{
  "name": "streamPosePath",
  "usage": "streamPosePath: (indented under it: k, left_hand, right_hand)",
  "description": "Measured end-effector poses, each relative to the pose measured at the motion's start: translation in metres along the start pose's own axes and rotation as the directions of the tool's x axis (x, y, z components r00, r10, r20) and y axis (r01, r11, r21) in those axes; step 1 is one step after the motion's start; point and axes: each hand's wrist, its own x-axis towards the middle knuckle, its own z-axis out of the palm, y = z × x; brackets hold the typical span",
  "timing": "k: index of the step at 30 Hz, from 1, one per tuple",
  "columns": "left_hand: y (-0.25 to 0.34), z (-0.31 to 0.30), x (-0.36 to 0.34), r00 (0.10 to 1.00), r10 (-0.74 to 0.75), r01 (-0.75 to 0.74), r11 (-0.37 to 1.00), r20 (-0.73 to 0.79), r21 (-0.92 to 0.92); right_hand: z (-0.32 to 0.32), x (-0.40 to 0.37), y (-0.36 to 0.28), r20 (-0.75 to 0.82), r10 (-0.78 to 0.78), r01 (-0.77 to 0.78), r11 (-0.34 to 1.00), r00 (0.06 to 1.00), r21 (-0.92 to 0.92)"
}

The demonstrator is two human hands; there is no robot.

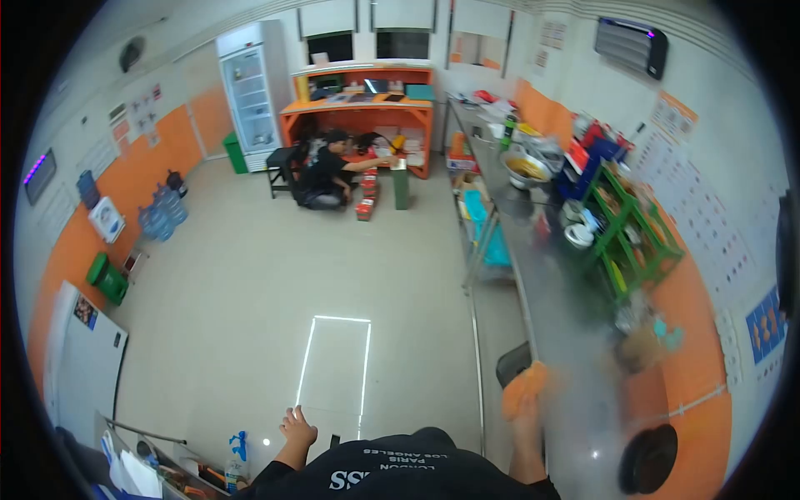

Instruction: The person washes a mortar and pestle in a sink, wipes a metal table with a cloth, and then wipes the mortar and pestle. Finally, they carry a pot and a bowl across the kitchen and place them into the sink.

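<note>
In my right hand point(525, 410) is an orange cloth point(525, 389), held at the near edge of the long steel counter point(571, 367) and partly blurred by motion. The fingers are wrapped on the cloth. My left hand point(297, 427) is raised over the floor at the lower middle, fingers spread, touching nothing. Nearest to it, at the lower left, stands a spray bottle point(236, 467) with a blue trigger head. A dark round pan or lid point(648, 460) lies at the counter's near right.
Along the counter are a green rack point(629, 237), a steel bowl point(527, 171) and bagged items point(637, 337). Across the tiled floor point(250, 275), another person point(321, 175) crouches beside red boxes point(367, 196) and a green tin point(401, 185). A whiteboard point(79, 358) leans at left.
</note>
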Motion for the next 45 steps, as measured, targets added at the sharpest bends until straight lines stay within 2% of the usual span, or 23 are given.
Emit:
streamPosePath:
  k: [6,10,11,13,15,17,18,20,21,23,26,28,30,32,33,34,35,37,40,41,42,43,45]
  left_hand:
    - [-0.104,-0.01,0.058,0.96,-0.186,0.095,0.919,-0.211,-0.382]
    - [-0.209,0.068,0.08,0.896,-0.439,0.402,0.74,0.065,-0.54]
    - [-0.219,0.06,0.075,0.877,-0.468,0.461,0.76,0.106,-0.459]
    - [-0.226,0.029,0.078,0.852,-0.503,0.519,0.775,0.144,-0.361]
    - [-0.235,0.004,0.101,0.842,-0.517,0.535,0.767,0.153,-0.353]
    - [-0.248,-0.025,0.137,0.849,-0.511,0.522,0.774,0.134,-0.358]
    - [-0.256,-0.038,0.154,0.854,-0.504,0.513,0.778,0.128,-0.363]
    - [-0.273,-0.053,0.182,0.859,-0.497,0.504,0.778,0.124,-0.376]
    - [-0.282,-0.056,0.194,0.86,-0.494,0.501,0.775,0.126,-0.385]
    - [-0.3,-0.054,0.217,0.865,-0.482,0.495,0.775,0.14,-0.392]
    - [-0.326,-0.056,0.246,0.875,-0.457,0.481,0.79,0.16,-0.381]
    - [-0.336,-0.063,0.267,0.888,-0.425,0.459,0.817,0.173,-0.349]
    - [-0.346,-0.076,0.292,0.909,-0.38,0.415,0.862,0.172,-0.29]
    - [-0.355,-0.092,0.321,0.929,-0.33,0.361,0.907,0.167,-0.218]
    - [-0.357,-0.1,0.336,0.938,-0.303,0.331,0.927,0.168,-0.176]
    - [-0.36,-0.11,0.353,0.945,-0.278,0.303,0.943,0.172,-0.138]
    - [-0.359,-0.119,0.369,0.953,-0.249,0.267,0.959,0.17,-0.092]
    - [-0.349,-0.14,0.405,0.969,-0.186,0.188,0.982,0.165,0.003]
    - [-0.301,-0.172,0.467,0.988,-0.059,0.04,0.99,0.142,0.132]
    - [-0.275,-0.184,0.49,0.992,-0.005,-0.015,0.987,0.126,0.162]
    - [-0.24,-0.196,0.511,0.992,0.058,-0.078,0.979,0.11,0.188]
    - [-0.2,-0.206,0.532,0.987,0.129,-0.145,0.969,0.093,0.198]
    - [-0.1,-0.22,0.563,0.959,0.273,-0.28,0.956,0.081,0.093]
  right_hand:
    - [0.179,0.037,0.023,0.527,0.136,-0.024,0.976,0.839,-0.214]
    - [0.321,0.07,0.022,0.67,0.295,0.053,0.893,0.681,-0.448]
    - [0.362,0.074,0.03,0.687,0.293,0.061,0.895,0.665,-0.441]
    - [0.454,0.088,0.053,0.885,-0.076,0.64,0.719,0.46,-0.271]
    - [0.545,0.103,0.109,0.962,-0.006,0.628,0.758,0.272,-0.173]
    - [0.633,0.073,0.083,0.959,0.205,0.618,0.733,0.197,-0.284]
    - [0.671,0.062,0.088,0.958,0.203,0.614,0.736,0.201,-0.285]
    - [0.737,0.037,0.097,0.977,0.207,0.56,0.805,0.047,-0.197]
    - [0.766,0.023,0.1,0.976,0.217,0.563,0.803,0.031,-0.197]
    - [0.791,-0.005,0.094,0.857,0.509,0.335,0.796,0.079,-0.503]
    - [0.793,0.002,0.203,0.847,0.496,0.176,0.832,0.193,-0.527]
    - [0.754,0.032,0.259,0.854,0.385,0.406,0.759,0.349,-0.508]
    - [0.697,0.084,0.269,0.816,0.457,0.659,0.497,0.353,-0.564]
    - [0.637,0.121,0.244,0.657,0.509,0.272,0.635,0.556,-0.723]
    - [0.594,0.149,0.253,0.452,0.663,-0.043,0.589,0.597,-0.807]
    - [0.574,0.138,0.201,0.308,0.584,-0.074,0.538,0.751,-0.84]
    - [0.531,0.149,0.209,0.177,0.535,-0.271,0.653,0.826,-0.707]
    - [0.452,0.129,0.186,0.01,0.341,-0.239,0.679,0.94,-0.694]
    - [0.35,0.064,0.179,-0.268,0.293,-0.397,0.653,0.918,-0.644]
    - [0.341,0.03,0.163,-0.401,0.307,-0.493,0.686,0.863,-0.535]
    - [0.318,0.007,0.172,-0.582,0.352,-0.668,0.535,0.733,-0.517]
    - [0.291,-0.033,0.199,-0.616,0.228,-0.621,0.552,0.754,-0.556]
    - [0.258,-0.102,0.224,-0.696,0.485,-0.842,0.405,0.529,-0.357]
